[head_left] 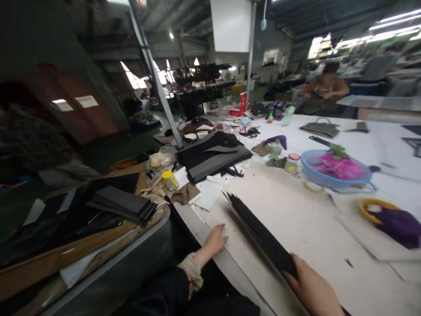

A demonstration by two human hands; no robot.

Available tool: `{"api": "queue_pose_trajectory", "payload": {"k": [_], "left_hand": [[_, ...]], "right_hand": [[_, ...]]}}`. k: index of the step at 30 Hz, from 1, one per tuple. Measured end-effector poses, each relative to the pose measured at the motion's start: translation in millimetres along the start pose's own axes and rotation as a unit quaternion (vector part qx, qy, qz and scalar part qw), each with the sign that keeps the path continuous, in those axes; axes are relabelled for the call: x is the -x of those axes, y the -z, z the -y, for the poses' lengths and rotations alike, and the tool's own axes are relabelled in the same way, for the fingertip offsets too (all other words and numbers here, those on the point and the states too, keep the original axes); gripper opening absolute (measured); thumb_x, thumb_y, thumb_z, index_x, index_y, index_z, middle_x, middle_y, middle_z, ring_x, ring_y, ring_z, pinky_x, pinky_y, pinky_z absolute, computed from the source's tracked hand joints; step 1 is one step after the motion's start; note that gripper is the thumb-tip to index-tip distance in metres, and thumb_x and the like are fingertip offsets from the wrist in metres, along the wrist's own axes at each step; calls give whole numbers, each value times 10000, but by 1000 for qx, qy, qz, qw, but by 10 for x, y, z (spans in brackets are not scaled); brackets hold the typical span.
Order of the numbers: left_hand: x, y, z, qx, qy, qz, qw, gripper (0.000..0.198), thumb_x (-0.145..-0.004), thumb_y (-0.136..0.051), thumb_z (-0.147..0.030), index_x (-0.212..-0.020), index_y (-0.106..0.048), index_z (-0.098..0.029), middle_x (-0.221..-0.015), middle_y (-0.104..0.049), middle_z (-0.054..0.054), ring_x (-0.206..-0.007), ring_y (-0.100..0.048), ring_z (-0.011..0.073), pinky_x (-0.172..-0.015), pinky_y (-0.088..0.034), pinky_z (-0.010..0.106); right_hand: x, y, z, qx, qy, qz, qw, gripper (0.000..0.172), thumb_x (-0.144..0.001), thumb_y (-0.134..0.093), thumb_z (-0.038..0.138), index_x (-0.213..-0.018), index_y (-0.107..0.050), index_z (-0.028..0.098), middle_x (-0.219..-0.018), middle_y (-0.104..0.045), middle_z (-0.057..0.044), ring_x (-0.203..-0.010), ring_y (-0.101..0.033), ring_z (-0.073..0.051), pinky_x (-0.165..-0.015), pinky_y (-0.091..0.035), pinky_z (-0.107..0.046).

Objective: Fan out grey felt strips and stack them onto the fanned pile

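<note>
My right hand [312,285] grips the near end of a stack of thin black sheets [259,228], thumb on one side. The stack is long and narrow and stands tilted on edge over the pale table [315,228]. Its layers fan slightly apart at the far end; whether they are leather or cloth I cannot tell. To the left, my left hand [215,240] is at the table's edge with its fingers apart and nothing in them. The underside of that hand is hidden, and most of the right fingers are behind the sheets.
Dark flat pieces [213,153] lie piled farther up the table, near a yellow-lidded jar [170,180]. At right stand a blue basin [338,184] and a yellow bowl [365,213]. More dark panels [123,204] rest on a cart at left. A person [325,87] sits beyond the table.
</note>
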State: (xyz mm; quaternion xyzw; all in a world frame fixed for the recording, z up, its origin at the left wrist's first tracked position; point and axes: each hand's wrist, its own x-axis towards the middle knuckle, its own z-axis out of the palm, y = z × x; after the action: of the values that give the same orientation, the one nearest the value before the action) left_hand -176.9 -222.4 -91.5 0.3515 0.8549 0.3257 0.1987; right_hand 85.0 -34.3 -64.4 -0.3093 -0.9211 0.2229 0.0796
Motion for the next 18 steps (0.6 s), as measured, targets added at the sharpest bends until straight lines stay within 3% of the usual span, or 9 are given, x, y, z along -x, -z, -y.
{"api": "queue_pose_trajectory", "payload": {"k": [3,6,11,15,18], "left_hand": [[-150,128,55,16,13,1,1000,470,-725,-504,-207,-1166,-425,-65,-1184,-488,177,-1131,-454,229,-989,-353,373],[-327,254,134,24,40,17,999,413,-723,-533,-248,-1096,-465,-85,-1105,-529,160,-1061,-504,243,-927,-399,390],[-700,598,387,92,56,-12,994,730,-679,-597,-249,-1296,-227,-125,-1316,-339,199,-1119,-467,270,-859,-454,400],[-995,813,413,107,-15,11,994,857,-644,-608,-173,-1343,-114,-129,-1394,-211,218,-1215,-364,308,-909,-422,441],[-1027,903,203,90,-92,76,989,851,-623,-587,-97,-1322,-113,10,-1360,-262,272,-1240,-291,346,-996,-290,475]], "right_hand": [[36,67,321,79,6,26,997,313,-780,-409,300,-1061,-472,179,-941,-609,-107,-876,-593,-245,-728,-466,-362],[34,44,376,114,-1,29,993,307,-778,-453,282,-1065,-467,171,-943,-592,-106,-893,-567,-244,-733,-448,-344],[65,45,356,98,-18,33,994,347,-780,-459,291,-1107,-457,176,-958,-595,-105,-887,-562,-239,-766,-443,-359],[172,-3,362,54,-16,1,998,416,-766,-444,322,-1160,-452,186,-1024,-606,-113,-945,-571,-251,-817,-466,-395],[277,-76,371,7,-10,-30,999,449,-686,-507,410,-1124,-500,311,-1014,-624,-80,-912,-603,-274,-776,-511,-443]]}}
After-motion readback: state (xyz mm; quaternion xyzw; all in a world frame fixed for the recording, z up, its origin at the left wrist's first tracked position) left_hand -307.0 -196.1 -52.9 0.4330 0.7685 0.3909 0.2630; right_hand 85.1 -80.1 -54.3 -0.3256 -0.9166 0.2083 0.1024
